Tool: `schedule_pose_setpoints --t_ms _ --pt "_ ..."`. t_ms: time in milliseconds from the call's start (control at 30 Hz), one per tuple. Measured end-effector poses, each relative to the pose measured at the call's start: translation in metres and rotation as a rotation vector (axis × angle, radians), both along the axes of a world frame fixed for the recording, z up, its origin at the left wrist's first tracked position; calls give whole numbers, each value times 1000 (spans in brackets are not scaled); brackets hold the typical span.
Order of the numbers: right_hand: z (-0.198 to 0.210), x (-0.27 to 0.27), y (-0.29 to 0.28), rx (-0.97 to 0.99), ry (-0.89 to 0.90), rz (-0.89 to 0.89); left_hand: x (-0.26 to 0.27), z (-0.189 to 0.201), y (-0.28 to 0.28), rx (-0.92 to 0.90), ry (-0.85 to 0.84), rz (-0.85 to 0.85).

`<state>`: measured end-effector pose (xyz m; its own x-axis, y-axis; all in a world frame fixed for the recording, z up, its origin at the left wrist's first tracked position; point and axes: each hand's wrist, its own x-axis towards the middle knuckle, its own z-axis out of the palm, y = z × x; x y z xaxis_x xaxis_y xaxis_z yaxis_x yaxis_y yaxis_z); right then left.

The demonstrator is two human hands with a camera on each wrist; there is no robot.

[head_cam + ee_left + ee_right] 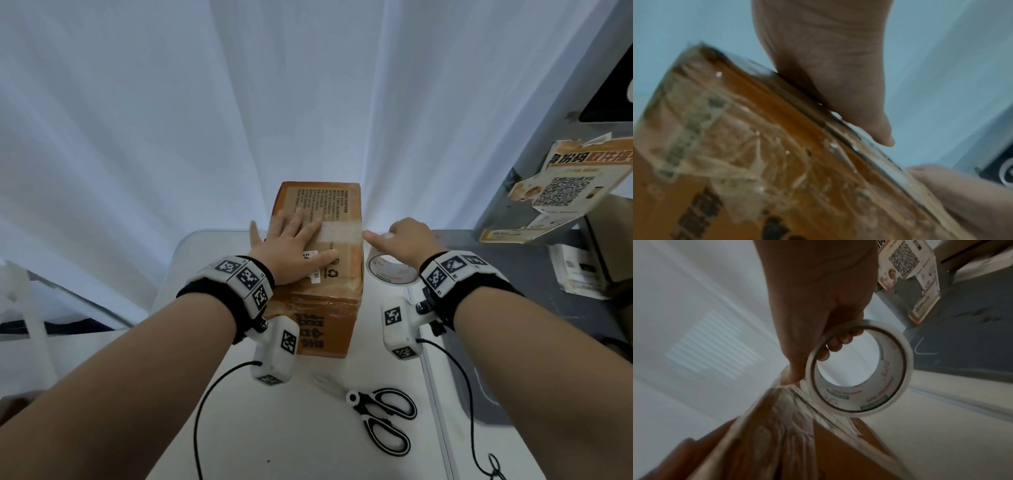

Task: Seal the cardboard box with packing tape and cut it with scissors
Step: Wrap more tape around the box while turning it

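Nearest you, the scissors lie untouched on the white table, blades pointing toward the box, well apart from both hands. So the cut isn't in hand yet; you're mid tape-laying, by my read.

Next out, the cardboard box stands on the table btwn your forearms. Your left hand lies flat on its top w/ fingers spread and straight, pinning it down, not gripping. A pale strip of tape crosses the top from under your fingertips to the right edge.

Just beside that edge, your right hand grips the tape roll, index finger stretched toward the box corner.

Next move, prob: run the roll down over the right side, keep the strip taut, and hold the left palm firm so the box doesn't skid. Then you'll need a free hand for the scissors w/o letting the strip go slack.

What the views add: the right wrist cam shows your fingertips curled thru the roll's core, thumb outside, and the roll right at the box corner; the head cam hides that grip. The left wrist cam shows wrinkled older tape on the box's near face. It's blurry, so the detail's unclear. Only the head cam shows the scissors.

Farthest, a white curtain and a QR poster at right.
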<state>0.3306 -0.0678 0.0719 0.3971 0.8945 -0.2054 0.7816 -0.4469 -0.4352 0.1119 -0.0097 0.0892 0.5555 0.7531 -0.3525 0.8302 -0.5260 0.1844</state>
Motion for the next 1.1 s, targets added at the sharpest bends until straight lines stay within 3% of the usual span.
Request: schedule_pose_setpoints --t_ms 167,333,400,533,700,800,867,933,1000,1100 --pt "-14 -16 -4 117 226 -99 -23 0 10 -117 -128 182" --pt "-20 -33 -8 336 846 -420 -45 -5 22 -110 -226 246" --pt "-24 -33 -12 314 1040 -496 -56 -8 27 -121 -270 270" --pt "-15 -51 -5 218 1196 -437 -72 -15 34 -126 -340 290" --pt "14 -79 27 276 1136 -348 -101 -43 30 -204 -587 475" --pt "25 -88 46 282 851 -181 -91 -79 0 -250 -724 635" --pt "29 -88 54 248 687 -44 -78 -98 -22 -335 -771 656" --pt "26 -84 57 205 612 30 -72 -105 -30 -320 -716 590" --pt "22 -83 57 173 554 92 -74 -96 -20 -76 -547 461" --pt "13 -85 51 92 344 266 -79 -69 6 302 -364 -2"
